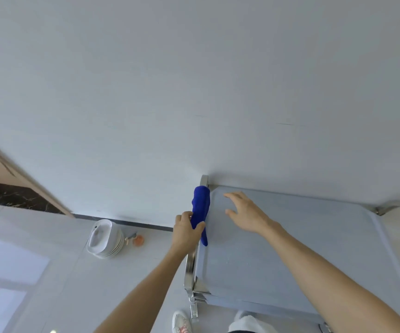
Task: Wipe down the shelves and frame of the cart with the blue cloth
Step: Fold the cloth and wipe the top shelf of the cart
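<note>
The cart's grey top shelf (290,255) fills the lower right, with a shiny metal frame rail (190,267) along its left edge. A blue cloth (201,205) is draped over that left rail near the far corner. My left hand (185,230) grips the cloth from the outer side, thumb and fingers wrapped round it and the rail. My right hand (244,212) rests on the shelf just right of the cloth, fingers spread and straight. The lower shelves are hidden under the top one.
The cart stands against a white wall (194,80). On the tiled floor to the left sit a stack of white plates (105,237) and a small orange bottle (137,240). My shoe (182,322) shows at the cart's near corner.
</note>
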### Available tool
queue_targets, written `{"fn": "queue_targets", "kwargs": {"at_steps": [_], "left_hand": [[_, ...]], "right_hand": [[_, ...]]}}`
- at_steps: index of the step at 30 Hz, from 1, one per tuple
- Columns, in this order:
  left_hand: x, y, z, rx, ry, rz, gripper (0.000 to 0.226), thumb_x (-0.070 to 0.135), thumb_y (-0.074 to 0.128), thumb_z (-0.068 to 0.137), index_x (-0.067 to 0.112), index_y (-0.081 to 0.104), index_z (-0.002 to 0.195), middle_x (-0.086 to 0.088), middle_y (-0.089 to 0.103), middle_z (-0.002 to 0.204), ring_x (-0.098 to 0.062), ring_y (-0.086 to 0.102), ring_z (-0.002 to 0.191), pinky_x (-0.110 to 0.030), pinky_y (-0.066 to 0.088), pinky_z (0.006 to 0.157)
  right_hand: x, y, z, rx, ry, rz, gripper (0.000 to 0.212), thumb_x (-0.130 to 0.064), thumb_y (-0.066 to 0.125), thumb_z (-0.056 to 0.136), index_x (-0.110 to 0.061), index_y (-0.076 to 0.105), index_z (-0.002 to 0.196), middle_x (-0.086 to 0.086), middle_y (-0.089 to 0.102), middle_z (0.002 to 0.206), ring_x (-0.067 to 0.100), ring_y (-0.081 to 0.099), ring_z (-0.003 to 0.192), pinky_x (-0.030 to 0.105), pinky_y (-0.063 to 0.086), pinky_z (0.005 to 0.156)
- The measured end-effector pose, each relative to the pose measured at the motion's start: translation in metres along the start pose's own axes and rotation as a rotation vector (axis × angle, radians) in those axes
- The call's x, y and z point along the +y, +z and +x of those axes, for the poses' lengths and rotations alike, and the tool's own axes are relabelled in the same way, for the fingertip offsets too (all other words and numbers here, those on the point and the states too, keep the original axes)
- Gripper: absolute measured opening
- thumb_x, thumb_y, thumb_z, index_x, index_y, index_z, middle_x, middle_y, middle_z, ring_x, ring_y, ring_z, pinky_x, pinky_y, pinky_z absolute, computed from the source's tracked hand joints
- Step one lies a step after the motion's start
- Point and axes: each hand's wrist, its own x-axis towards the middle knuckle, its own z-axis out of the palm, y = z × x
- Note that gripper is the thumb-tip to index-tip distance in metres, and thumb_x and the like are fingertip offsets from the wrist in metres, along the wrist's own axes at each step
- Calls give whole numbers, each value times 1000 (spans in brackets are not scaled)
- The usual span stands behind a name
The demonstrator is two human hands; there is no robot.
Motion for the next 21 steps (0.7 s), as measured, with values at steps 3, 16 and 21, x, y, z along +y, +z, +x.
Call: {"fn": "queue_targets", "kwargs": {"at_steps": [3,16,21], "left_hand": [[-4,1,8,7,-65,-53,54,28,60,94,9,40,141,-9,47,134,-23,62,100,-43,54,93],[-11,20,-4,161,-126,-67,39,23,66,89,10,53,123,-4,54,121,-3,50,80,-21,40,71],[-9,18,-5,257,-152,-101,12,18,65,84,14,61,94,-3,63,98,-16,58,83,-28,48,69]], "right_hand": [[-11,-4,12,-56,-81,-191,54,-15,40,104,-27,29,155,-1,25,160,28,34,142,44,40,110],[-54,-2,73,-251,-391,-709,70,3,54,95,-28,31,154,-2,20,164,27,30,142,43,45,104],[-40,11,72,-137,-384,-594,68,9,59,87,-21,42,146,3,42,146,26,43,124,40,51,88]]}}
